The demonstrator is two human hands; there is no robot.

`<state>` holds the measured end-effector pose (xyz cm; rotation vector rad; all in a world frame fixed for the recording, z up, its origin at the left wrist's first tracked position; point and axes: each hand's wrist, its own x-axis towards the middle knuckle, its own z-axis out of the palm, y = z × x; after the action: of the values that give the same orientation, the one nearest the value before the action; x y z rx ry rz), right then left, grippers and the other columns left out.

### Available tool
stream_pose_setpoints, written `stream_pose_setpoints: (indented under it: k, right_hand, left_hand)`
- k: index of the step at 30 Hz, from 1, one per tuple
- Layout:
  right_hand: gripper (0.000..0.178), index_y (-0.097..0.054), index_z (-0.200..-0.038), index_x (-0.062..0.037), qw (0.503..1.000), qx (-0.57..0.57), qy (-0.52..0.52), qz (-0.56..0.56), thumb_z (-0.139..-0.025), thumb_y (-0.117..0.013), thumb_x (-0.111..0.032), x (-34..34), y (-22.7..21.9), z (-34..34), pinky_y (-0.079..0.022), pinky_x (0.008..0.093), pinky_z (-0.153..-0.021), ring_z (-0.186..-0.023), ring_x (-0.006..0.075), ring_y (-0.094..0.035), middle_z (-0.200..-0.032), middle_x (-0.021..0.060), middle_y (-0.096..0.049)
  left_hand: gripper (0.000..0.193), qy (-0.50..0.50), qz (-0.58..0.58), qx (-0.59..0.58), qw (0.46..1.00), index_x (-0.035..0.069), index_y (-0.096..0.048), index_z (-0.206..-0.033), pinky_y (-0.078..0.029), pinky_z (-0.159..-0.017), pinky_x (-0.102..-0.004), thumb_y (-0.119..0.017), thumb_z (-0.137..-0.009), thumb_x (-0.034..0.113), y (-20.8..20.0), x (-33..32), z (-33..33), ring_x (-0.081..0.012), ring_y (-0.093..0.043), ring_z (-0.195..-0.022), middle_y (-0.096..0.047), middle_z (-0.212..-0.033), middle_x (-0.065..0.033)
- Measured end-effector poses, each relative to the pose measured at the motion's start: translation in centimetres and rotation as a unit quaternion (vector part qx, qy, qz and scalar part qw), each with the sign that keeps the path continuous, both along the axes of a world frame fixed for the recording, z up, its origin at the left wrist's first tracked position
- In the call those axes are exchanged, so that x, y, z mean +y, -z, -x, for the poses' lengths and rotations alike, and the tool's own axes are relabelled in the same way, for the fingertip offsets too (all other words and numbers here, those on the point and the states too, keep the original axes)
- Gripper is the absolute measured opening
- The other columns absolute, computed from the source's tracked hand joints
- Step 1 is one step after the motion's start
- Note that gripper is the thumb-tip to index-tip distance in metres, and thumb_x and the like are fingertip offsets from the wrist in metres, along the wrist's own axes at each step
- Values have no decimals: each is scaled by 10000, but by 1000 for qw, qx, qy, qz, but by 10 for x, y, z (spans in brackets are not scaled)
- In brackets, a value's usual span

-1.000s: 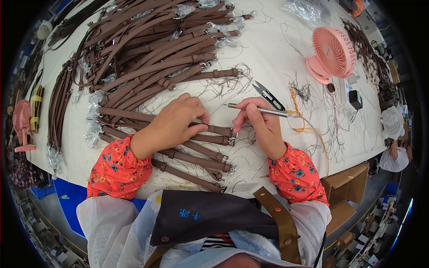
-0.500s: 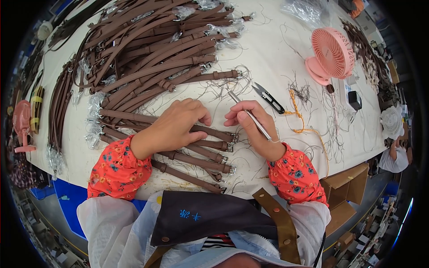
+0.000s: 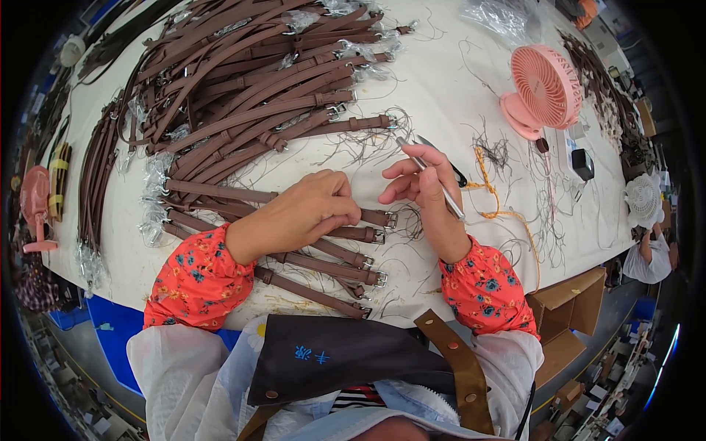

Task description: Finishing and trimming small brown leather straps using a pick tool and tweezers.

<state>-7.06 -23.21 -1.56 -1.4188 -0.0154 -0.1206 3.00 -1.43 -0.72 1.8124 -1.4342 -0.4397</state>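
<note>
My left hand (image 3: pixel 298 213) lies over a row of brown buckled straps (image 3: pixel 323 262), its thumb and fingers pinched together beside the buckle end of one strap (image 3: pixel 377 217). Whatever is in that pinch is too small or hidden to make out. A slim silver pen-like tool (image 3: pixel 446 195) rests across my right hand (image 3: pixel 434 195), gripped at the thumb and forefinger while the other fingers curl loosely toward the left hand. Behind the right hand, black thread snips (image 3: pixel 460 178) are partly covered. Loose dark threads (image 3: pixel 368 143) lie around the buckles.
A large heap of brown straps (image 3: pixel 243 81) with plastic-wrapped ends fills the table's far left. A pink fan (image 3: pixel 546 88) stands at the far right, near orange cord (image 3: pixel 487 184) and a thread tangle (image 3: pixel 494 151). An open cardboard box (image 3: pixel 566 312) sits beyond the right table edge.
My left hand has moved slightly right and its fingers have closed into a pinch. The right hand has shifted right with the silver tool and now partly covers the snips.
</note>
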Motion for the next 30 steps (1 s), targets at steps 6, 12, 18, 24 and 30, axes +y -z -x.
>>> stream_pose_setpoints:
  k: [6,12,18,24,30]
  right_hand:
    - [411,-445,-1289,-5,999,23,-11,-33,-1054,-424,-342,-1,-1,0,-507,293,-793,-828,175,-650,-1041,137,-615]
    - [361,-535,-1162,24,996,64,-56,-28,-1052,-447,-308,-3,-2,2,-501,252,-671,-686,147,-632,-819,92,-640]
    - [369,-593,-1069,31,991,97,-86,18,-1051,-454,-310,1,-6,3,-478,226,-620,-642,113,-595,-772,73,-638]
    - [369,-611,-1047,39,991,92,-88,34,-1050,-457,-297,1,-6,2,-471,221,-610,-631,101,-589,-780,64,-639]
    - [372,-623,-1022,51,991,96,-87,38,-1051,-457,-281,2,-6,2,-473,226,-605,-628,103,-593,-799,65,-637]
  left_hand:
    - [60,-58,-18,44,997,14,-579,-943,-470,-766,-399,-592,-885,23,1,0,0,-334,-574,-875,-568,-903,-137]
    - [58,-103,2,46,994,-4,-555,-961,-477,-742,-380,-575,-916,27,7,1,-3,-326,-588,-833,-590,-916,-148]
    - [56,-109,0,37,993,-11,-549,-964,-476,-729,-356,-566,-931,32,7,1,-3,-301,-590,-806,-586,-904,-137]
    - [60,-110,-2,35,993,-9,-546,-968,-475,-724,-359,-563,-935,39,7,0,-3,-302,-588,-796,-584,-897,-137]
    - [55,-109,-7,38,993,-5,-542,-963,-472,-714,-361,-563,-934,36,7,0,-2,-302,-586,-787,-581,-889,-136]
